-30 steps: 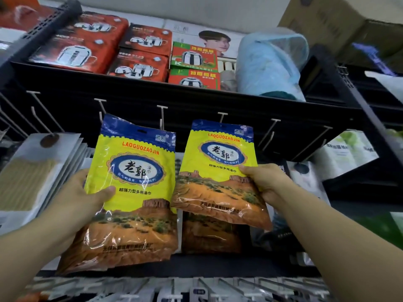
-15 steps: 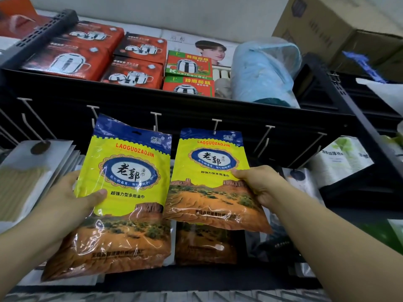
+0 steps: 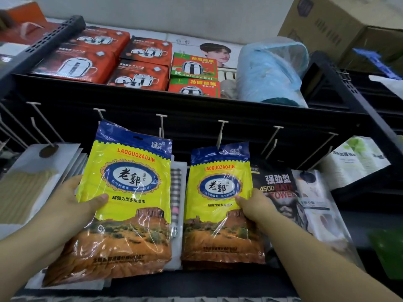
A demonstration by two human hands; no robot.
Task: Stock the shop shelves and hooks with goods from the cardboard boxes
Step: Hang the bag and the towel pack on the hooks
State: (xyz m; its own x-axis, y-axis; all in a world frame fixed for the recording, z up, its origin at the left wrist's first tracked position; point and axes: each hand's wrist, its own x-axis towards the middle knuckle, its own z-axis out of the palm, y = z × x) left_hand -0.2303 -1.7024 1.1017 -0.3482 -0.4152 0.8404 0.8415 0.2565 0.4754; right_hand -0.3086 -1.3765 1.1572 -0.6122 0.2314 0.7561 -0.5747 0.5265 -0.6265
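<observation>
Two yellow, blue and orange towel packets face me below a row of white hooks. My left hand [image 3: 72, 205] grips the left packet [image 3: 128, 188] by its left edge, thumb on the front, its blue top just under a hook [image 3: 99, 113]. My right hand [image 3: 254, 205] pinches the right packet [image 3: 220, 199] at its right edge. That packet's blue top sits at the tip of another hook [image 3: 221, 132]; whether it hangs on it I cannot tell.
A black shelf edge [image 3: 196, 110] above carries red and green cookware boxes [image 3: 139, 62] and a blue plastic-wrapped bundle [image 3: 270, 70]. Cardboard boxes [image 3: 340, 27] stand top right. Clear packets [image 3: 32, 171] hang left, a black towel packet [image 3: 277, 188] and white packets [image 3: 318, 205] right.
The right packet has moved right and farther in, up to a hook, uncovering the black packet beside it. The left packet has shifted a little to the right in my left hand.
</observation>
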